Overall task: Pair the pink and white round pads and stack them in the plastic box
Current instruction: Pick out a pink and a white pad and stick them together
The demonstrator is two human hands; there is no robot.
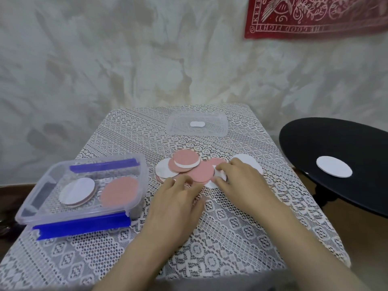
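Note:
A loose pile of pink and white round pads [186, 168] lies in the middle of the lace-covered table [220, 227]. My left hand [178, 196] rests on the pile's near edge, fingertips touching a pink pad [202, 172]. My right hand [241, 179] pinches a white pad [219, 177] at the pile's right side, and covers part of another white pad [249, 162]. The clear plastic box [84, 187] with blue clips stands at the left. It holds a white-topped stack [76, 191] and a pink pad [119, 191].
The box's clear lid [197, 126] lies flat at the table's far side. A black round side table [336, 156] stands to the right with one white pad [333, 166] on it. A red cloth [315, 15] hangs on the wall.

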